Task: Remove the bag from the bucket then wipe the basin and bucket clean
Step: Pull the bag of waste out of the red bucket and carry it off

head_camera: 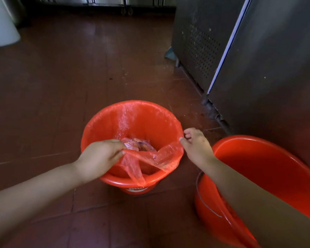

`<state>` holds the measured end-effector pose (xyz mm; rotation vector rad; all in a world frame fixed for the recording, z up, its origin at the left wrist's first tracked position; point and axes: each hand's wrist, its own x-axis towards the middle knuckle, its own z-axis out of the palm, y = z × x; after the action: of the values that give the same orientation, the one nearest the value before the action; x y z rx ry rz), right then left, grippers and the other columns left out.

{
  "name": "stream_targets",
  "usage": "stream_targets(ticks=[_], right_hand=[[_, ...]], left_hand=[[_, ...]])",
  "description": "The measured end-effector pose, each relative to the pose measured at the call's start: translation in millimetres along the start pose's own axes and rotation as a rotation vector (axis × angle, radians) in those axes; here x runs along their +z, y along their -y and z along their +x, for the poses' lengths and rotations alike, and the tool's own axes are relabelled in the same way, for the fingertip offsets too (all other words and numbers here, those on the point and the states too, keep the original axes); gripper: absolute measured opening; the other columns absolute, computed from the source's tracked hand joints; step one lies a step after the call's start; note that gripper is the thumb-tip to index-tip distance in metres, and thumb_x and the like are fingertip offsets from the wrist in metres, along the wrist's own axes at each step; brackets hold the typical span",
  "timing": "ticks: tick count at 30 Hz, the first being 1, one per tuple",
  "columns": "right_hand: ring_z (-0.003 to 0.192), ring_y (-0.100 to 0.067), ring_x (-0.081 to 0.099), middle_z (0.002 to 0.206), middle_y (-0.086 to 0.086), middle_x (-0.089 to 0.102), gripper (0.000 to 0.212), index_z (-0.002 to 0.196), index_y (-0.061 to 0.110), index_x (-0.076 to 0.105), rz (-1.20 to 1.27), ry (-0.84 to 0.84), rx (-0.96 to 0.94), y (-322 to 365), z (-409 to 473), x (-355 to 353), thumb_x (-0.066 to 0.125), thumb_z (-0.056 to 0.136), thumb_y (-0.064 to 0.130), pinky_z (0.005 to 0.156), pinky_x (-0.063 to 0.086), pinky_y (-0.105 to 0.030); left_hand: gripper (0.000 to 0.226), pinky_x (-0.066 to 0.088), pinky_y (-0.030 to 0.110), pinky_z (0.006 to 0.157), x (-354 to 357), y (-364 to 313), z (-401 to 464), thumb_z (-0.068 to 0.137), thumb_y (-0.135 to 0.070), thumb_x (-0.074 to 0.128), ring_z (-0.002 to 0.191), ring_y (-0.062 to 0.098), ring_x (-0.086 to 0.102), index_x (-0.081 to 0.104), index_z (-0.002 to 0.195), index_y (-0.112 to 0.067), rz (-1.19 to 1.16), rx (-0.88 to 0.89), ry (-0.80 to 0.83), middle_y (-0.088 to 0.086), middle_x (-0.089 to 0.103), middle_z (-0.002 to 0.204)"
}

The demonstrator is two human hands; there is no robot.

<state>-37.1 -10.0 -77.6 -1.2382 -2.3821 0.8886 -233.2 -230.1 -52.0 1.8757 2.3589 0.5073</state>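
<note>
- Bucket [132,120]: red, upright on floor [52,86], centre of view, lined w/ clear bag [161,156].
- Bag is inside the bucket; far edge is folded over the far rim, near edge is pulled off the rim and bunched toward the middle. A strip of it drapes over the near rim and hangs down the outside.
- Scraps [138,143] lie in the bag at the bottom, pinkish; can't tell what they are.
- Wet streaks/droplets on the bag along the far-left inner wall.
- L hand [100,156]: over the near-left rim, fingers curled round a gathered fold of bag, gripping it tight.
- R hand [195,144]: at the right rim, thumb and forefinger pinching the bag edge there; other fingers loosely bent, apart from the plastic.
- Bag stretched taut betw. the two hands.
- Basin [268,169]: red, wider than the bucket, near right, just beside it, partly cut off by the frame edge. R forearm crosses over it. A thin wire handle [204,201] shows by its left wall; can't tell what it belongs to.
- Steel cabinet [249,59]: far right, w/ perforated vent panel, standing just behind the basin.
- White object [2,24]: far left corner, blurred.
- Floor is dark red-brown tile.
</note>
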Motion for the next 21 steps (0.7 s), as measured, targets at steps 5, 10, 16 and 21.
stream_targets(ticks=[5, 10, 16, 21], right_hand=[[0.103, -0.029, 0.061, 0.104, -0.011, 0.067, 0.041, 0.110, 0.008, 0.062, -0.143, 0.041, 0.117, 5, 14, 10, 0.065, 0.085, 0.040, 0.080, 0.043, -0.028], [0.092, -0.029, 0.063, 0.089, -0.007, 0.068, 0.023, 0.085, 0.015, 0.064, -0.236, -0.045, 0.178, 14, 19, 7, 0.066, 0.084, 0.038, 0.069, 0.038, -0.026], [0.083, -0.028, 0.064, 0.084, -0.003, 0.068, 0.020, 0.077, 0.021, 0.060, -0.384, -0.135, 0.098, 33, 26, 6, 0.060, 0.088, 0.037, 0.062, 0.036, -0.027], [0.084, -0.029, 0.064, 0.083, -0.005, 0.069, 0.022, 0.077, 0.020, 0.063, -0.249, -0.132, 0.062, 55, 20, 27, 0.060, 0.087, 0.040, 0.066, 0.040, -0.029]], left_hand=[[0.027, 0.043, 0.030, 0.067, -1, 4, 19, 0.092, -0.037, 0.050, 0.068, 0.004, 0.057, 0.061, 0.073, -0.020, -0.397, -0.121, 0.063, -0.012, 0.059, 0.067], [0.047, 0.036, 0.037, 0.100, -11, 63, 34, 0.086, -0.028, 0.064, 0.119, 0.031, 0.049, 0.055, 0.130, -0.011, 0.122, -0.334, -0.131, 0.012, 0.057, 0.129], [0.046, 0.046, 0.038, 0.089, -5, 97, 36, 0.088, -0.018, 0.056, 0.108, 0.037, 0.057, 0.048, 0.132, -0.006, 0.202, -0.555, 0.014, 0.018, 0.056, 0.121], [0.017, 0.049, 0.036, 0.063, -8, 80, 11, 0.083, -0.019, 0.059, 0.080, 0.037, 0.065, 0.059, 0.092, -0.004, 0.367, -0.487, -0.010, 0.017, 0.064, 0.091]])
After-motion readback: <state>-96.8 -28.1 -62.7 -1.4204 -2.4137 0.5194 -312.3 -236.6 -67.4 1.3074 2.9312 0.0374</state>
